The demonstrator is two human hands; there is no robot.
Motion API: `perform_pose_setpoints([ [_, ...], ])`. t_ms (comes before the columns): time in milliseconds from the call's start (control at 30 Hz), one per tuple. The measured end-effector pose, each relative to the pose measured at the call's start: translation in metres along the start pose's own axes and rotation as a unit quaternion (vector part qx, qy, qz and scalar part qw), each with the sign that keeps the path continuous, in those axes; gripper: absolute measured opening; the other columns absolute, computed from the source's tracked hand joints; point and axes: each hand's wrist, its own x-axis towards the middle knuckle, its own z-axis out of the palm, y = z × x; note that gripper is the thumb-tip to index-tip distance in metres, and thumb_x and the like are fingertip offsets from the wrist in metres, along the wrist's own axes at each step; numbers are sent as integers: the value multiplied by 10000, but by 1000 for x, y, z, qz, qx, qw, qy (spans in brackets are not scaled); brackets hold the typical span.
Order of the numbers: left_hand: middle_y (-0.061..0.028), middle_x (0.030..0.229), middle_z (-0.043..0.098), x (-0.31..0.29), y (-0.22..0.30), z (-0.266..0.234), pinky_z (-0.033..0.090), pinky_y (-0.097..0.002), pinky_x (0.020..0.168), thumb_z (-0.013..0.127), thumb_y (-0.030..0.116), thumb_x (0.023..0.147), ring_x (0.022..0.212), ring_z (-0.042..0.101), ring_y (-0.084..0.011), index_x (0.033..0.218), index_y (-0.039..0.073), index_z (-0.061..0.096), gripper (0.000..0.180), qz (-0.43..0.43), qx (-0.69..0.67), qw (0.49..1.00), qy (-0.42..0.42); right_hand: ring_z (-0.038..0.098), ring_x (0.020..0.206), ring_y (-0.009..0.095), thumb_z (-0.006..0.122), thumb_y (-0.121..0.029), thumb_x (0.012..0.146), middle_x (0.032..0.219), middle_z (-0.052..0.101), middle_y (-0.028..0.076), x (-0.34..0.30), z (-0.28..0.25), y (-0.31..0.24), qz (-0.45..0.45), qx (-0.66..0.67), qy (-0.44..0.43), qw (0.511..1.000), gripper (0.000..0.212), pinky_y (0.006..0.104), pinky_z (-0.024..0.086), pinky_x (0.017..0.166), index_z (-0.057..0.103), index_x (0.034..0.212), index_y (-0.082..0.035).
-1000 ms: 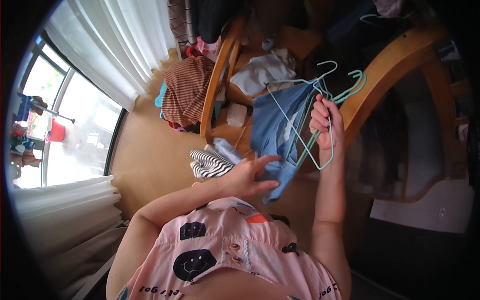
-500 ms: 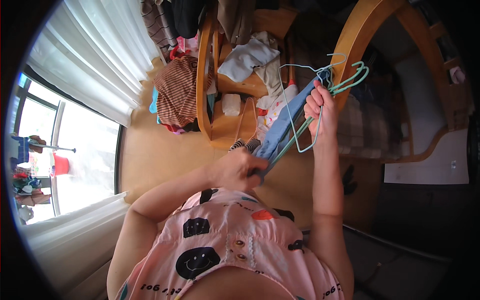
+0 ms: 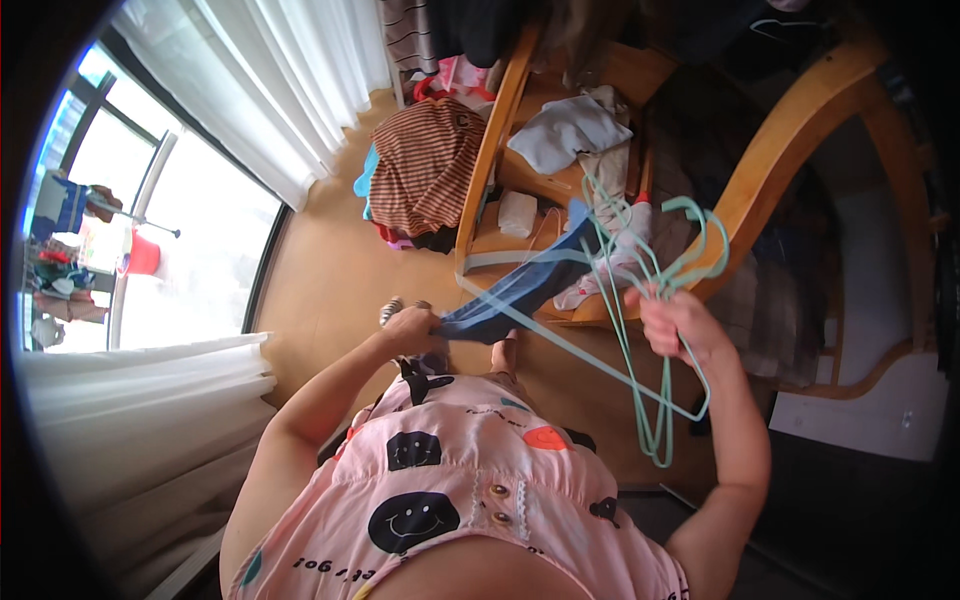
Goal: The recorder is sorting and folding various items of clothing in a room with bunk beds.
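Hangers (image 3: 712,265), several and pale green, bunch in the right hand (image 3: 680,322), whose fingers are curled closed around them near the hooks. The left hand (image 3: 410,328) grips the near end of a blue garment (image 3: 525,292), which stretches slantwise up toward the hangers; whether one of them bears it cannot be told. Beyond, a pale garment (image 3: 565,133) lies on wooden furniture (image 3: 790,150), left of which sits a brown striped garment (image 3: 425,170).
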Motion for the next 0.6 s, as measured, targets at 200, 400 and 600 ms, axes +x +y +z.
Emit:
perform_pose_setpoints([
  [200, -149, 637, 589, -30, -61, 21, 450, -394, 577, 622, 314, 667, 614, 586, -290, 712, 47, 633, 271, -115, -83, 990, 19, 574, 587, 207, 587, -179, 791, 692, 593, 103, -20, -24, 23, -86, -605, 125, 782, 185, 318, 448, 577, 562, 865, -12],
  [400, -126, 524, 532, -35, -35, -1, 406, -346, 478, 636, 247, 711, 487, 552, -206, 647, -3, 583, 263, -119, -163, 977, 74, 593, 625, 251, 596, -146, 792, 681, 603, 130, 1, -17, 50, -187, -567, 214, 773, 184, 326, 440, 569, 571, 907, -5],
  [600, -4, 491, 429, -13, 57, -22, 319, -282, 440, 606, 297, 818, 496, 379, -63, 608, -24, 525, 391, 41, -398, 917, -3, 331, 491, 17, 503, -153, 893, 566, 390, -74, 61, 18, 103, -230, -214, 193, 930, 174, 204, 267, 435, 561, 803, -16],
])
